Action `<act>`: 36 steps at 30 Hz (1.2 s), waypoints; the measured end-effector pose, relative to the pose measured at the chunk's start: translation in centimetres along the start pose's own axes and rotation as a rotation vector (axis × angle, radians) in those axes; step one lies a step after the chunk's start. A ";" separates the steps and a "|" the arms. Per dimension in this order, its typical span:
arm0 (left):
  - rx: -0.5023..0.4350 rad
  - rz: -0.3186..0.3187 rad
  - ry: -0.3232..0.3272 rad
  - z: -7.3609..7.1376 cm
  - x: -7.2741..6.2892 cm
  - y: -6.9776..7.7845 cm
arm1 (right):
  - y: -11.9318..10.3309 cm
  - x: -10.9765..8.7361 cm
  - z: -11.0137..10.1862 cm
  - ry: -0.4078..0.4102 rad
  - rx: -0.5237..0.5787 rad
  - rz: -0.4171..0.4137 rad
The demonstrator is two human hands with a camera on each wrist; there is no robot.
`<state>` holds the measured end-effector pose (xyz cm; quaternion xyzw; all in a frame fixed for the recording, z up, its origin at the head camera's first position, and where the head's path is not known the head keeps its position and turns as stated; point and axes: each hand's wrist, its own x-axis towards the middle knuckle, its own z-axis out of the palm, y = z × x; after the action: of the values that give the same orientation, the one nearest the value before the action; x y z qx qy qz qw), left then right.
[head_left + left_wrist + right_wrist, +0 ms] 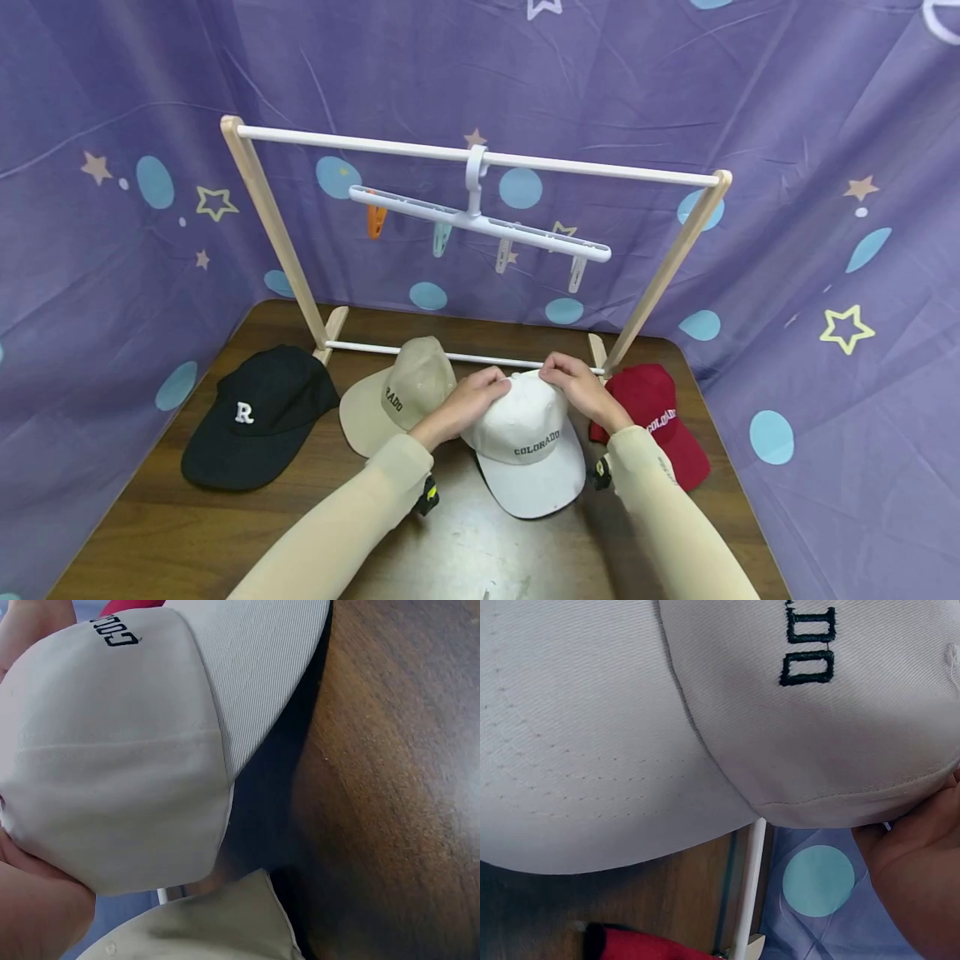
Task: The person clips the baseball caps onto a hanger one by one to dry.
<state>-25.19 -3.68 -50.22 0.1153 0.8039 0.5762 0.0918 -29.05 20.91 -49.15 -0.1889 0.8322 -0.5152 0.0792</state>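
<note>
Both hands grip a white baseball cap (517, 425) lettered COLORADO, held close over the table with its brim toward the viewer. My left hand (472, 400) pinches the back left of its crown, and my right hand (581, 387) pinches the back right. In the left wrist view the cap (127, 750) hangs above its dark shadow on the wood. The right wrist view shows the cap's brim and crown (840, 750), with the right hand (922, 862) at its back edge; some fingertips are hidden behind the fabric.
A wooden rack (273, 225) stands behind, a white hanger (480, 223) with several colored clips hooked on its top rod (375, 147). Left on the table (150, 517) lie a black cap (262, 408) and a beige cap (420, 383); right, a red cap (648, 400). A purple curtain (600, 75) surrounds the table.
</note>
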 end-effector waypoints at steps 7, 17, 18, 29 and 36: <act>0.033 0.011 0.029 0.0 0.0 0.5 | -0.2 -0.3 -0.6 0.024 -0.050 -0.033; 0.047 0.011 0.047 0.0 -0.2 1.2 | -1.0 -0.8 -0.9 0.047 -0.139 -0.073; 0.048 0.014 0.049 -0.1 -0.2 1.3 | -1.1 -0.8 -1.0 0.048 -0.149 -0.082; 0.133 0.042 0.068 -0.6 0.3 1.4 | -1.5 -0.8 -1.1 0.051 -0.217 -0.097; 0.155 0.062 0.056 -1.0 0.1 2.1 | -1.5 -1.1 -1.2 0.050 -0.242 -0.104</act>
<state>-25.40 -3.89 -47.94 0.1310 0.8443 0.5179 0.0422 -28.10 21.78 -47.36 -0.2268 0.8791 -0.4191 0.0082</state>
